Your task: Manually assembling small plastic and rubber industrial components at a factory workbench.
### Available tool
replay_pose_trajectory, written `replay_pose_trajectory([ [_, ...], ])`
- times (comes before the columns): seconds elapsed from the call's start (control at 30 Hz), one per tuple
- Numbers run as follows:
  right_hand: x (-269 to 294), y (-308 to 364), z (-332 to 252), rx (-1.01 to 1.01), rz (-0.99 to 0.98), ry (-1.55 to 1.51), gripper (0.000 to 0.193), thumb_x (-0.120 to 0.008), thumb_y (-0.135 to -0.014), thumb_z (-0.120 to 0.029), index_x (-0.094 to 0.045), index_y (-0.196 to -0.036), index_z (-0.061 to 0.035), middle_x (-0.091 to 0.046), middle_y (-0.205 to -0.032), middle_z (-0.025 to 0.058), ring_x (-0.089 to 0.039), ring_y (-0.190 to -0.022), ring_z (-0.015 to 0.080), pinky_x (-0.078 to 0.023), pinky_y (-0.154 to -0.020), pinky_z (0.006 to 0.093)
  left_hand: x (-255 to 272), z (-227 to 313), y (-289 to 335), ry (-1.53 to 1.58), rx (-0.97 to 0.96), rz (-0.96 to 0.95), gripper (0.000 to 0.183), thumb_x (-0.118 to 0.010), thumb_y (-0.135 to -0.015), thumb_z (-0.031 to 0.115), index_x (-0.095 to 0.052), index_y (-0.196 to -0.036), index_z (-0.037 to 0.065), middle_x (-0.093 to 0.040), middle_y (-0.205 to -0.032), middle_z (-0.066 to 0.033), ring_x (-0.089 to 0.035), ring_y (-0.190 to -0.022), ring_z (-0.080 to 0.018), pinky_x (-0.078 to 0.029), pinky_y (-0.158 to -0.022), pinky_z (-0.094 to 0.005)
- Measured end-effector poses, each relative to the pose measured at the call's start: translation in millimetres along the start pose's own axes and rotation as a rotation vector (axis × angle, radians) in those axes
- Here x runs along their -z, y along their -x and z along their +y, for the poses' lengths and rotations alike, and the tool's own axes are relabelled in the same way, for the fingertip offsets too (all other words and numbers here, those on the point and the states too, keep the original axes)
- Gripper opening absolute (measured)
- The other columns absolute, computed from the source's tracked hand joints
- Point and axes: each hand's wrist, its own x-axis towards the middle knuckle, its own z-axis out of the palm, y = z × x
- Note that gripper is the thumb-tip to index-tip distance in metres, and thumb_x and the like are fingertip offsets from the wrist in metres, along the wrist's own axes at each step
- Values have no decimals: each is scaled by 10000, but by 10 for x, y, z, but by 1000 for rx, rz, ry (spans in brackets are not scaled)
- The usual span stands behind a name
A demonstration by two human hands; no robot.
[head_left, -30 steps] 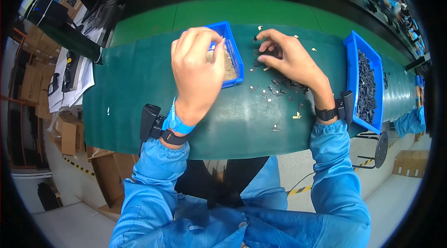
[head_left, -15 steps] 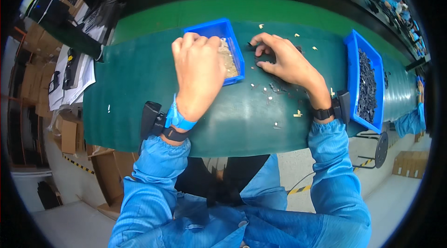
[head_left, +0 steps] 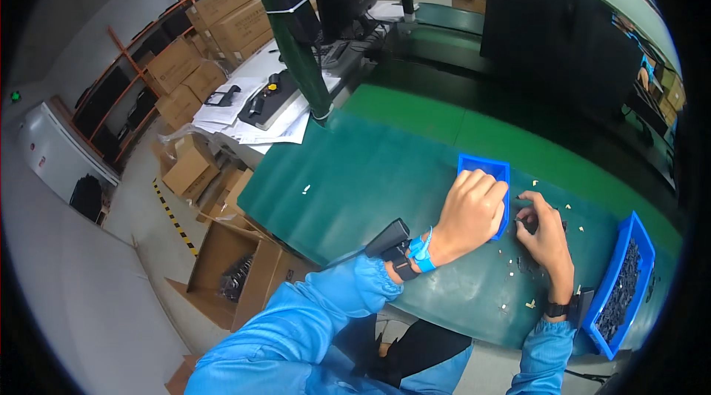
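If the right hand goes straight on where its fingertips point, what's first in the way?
The right hand would likely meet the small blue bin on its right side; relative height is unclear.

A small rectangular bin of blue plastic (head_left: 484, 163) stands upright; its open top is partly covered, so the content cannot be clearly seen. To the right of it, small black pieces (head_left: 528, 224) lie loosely together, mostly hidden. Around these, several small pale-yellow pieces (head_left: 530, 304) are scattered, lying well apart from one another.
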Motion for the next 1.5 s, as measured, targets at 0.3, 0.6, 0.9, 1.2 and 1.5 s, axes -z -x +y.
replay_pose_trajectory([
  [0.3,-24,-43,68,10,228,-44,490,-693,-845,74,-578,-1308,-37,-722,-865,123,-643,-724,187,-518,-701,317,-59,-23,31,-30,17,-37,142,-718,-908,67,-687,-1008,-28,-690,-813,-153,-655,-768,-314,-491,-785,-424],
  [0.6,-248,47,-17,261,555,-208,580,-730,-871,65,-517,-1406,-5,-766,-1032,105,-675,-861,150,-532,-793,276,-34,144,31,568,190,-67,323,-749,-968,138,-690,-1240,-26,-750,-947,-157,-728,-741,-255,-541,-630,-372],
  [0.9,-303,93,-19,304,536,-210,545,-762,-858,57,-538,-1352,2,-752,-1103,145,-725,-1008,179,-561,-840,272,-64,119,26,708,264,-35,183,-739,-960,59,-754,-1120,-28,-715,-890,-103,-658,-686,-129,-506,-595,-278],
  [1.2,-299,98,-32,229,531,-368,522,-759,-914,40,-513,-1372,-1,-717,-1182,139,-715,-1008,162,-559,-808,258,-42,121,-1,926,415,-115,168,-723,-980,55,-767,-1120,-25,-701,-991,-75,-684,-742,-108,-524,-623,-226],
  [1.5,-287,68,-44,351,555,-279,518,-770,-892,90,-541,-1345,-15,-736,-1146,145,-707,-948,147,-549,-748,249,-80,94,24,935,453,-131,152,-705,-992,42,-758,-1114,-31,-708,-961,-67,-671,-716,-92,-522,-604,-231],
])
